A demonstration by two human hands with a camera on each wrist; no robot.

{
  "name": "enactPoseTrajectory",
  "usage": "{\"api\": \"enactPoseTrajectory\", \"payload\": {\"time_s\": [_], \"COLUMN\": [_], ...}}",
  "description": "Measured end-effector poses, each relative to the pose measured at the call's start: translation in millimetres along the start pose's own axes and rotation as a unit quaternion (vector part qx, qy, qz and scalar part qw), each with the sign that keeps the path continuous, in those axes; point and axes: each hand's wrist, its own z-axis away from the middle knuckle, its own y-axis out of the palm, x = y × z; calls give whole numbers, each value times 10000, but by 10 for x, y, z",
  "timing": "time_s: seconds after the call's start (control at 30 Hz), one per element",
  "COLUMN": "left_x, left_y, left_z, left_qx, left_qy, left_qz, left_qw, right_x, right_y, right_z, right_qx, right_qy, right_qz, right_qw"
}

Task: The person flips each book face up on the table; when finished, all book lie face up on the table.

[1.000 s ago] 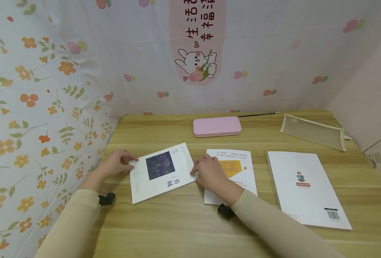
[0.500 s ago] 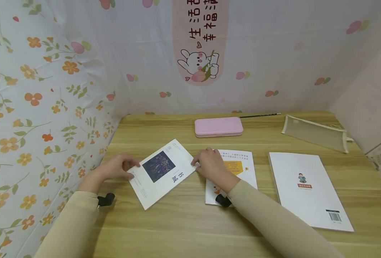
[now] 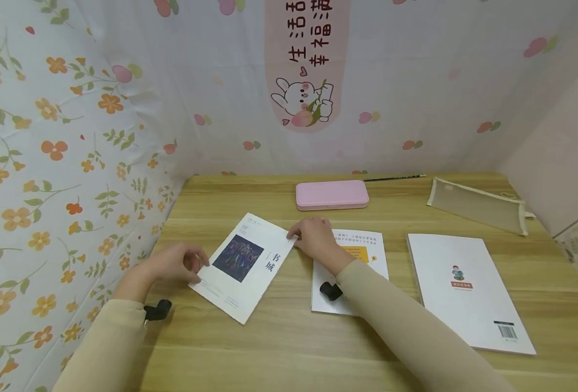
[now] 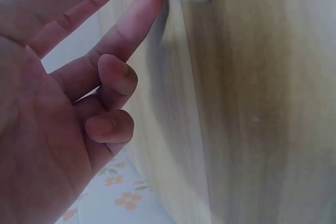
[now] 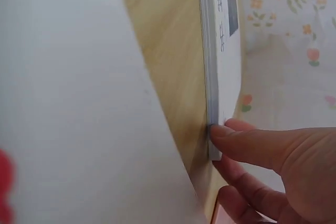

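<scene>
A white magazine (image 3: 240,267) with a dark square picture and Chinese characters on its cover lies slanted between the two hands in the head view. My left hand (image 3: 175,265) holds its lower left corner, thumb and forefinger at the edge. In the left wrist view, the other fingers (image 4: 113,127) of this hand are bent off to the side. At the opposite upper right corner, my right hand (image 3: 315,237) pinches the magazine. The right wrist view shows the thumb (image 5: 236,137) on the edge of the magazine (image 5: 212,77), with fingers on its far side.
Under the right forearm lies a white booklet (image 3: 377,267) with an orange panel. Farther right is a larger white book (image 3: 465,305) with a barcode. A pink pencil case (image 3: 332,195), a dark pencil (image 3: 397,177) and a mesh pouch (image 3: 477,207) sit toward the table's back.
The magazine has turned clockwise on the table between both hands. My left hand has moved a little toward the front, while my right hand has shifted slightly up and back.
</scene>
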Motion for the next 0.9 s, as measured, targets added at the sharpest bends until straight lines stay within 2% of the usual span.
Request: {"api": "enactPoseTrajectory", "payload": {"time_s": [0.3,0.5,0.6,0.77,0.9], "left_x": [-66,-146,-181,-220,-282], "left_y": [166,268,298,300,295], "left_z": [104,140,147,140,123], "left_qx": [15,76,147,195,-5], "left_qy": [38,39,102,165,140], "left_qz": [86,183,242,206,25], "left_qw": [10000,9998,9995,9995,9999], "right_x": [-48,-74,-85,-143,-244], "right_y": [111,157,149,35,-82], "right_z": [-203,-317,-340,-292,-209], "right_qx": [-20,-45,94,412,458], "right_qy": [-22,-467,-661,-1130,-1395], "right_qz": [-383,-352,-374,-270,-358], "right_qw": [9993,9983,9971,9924,9885]}}
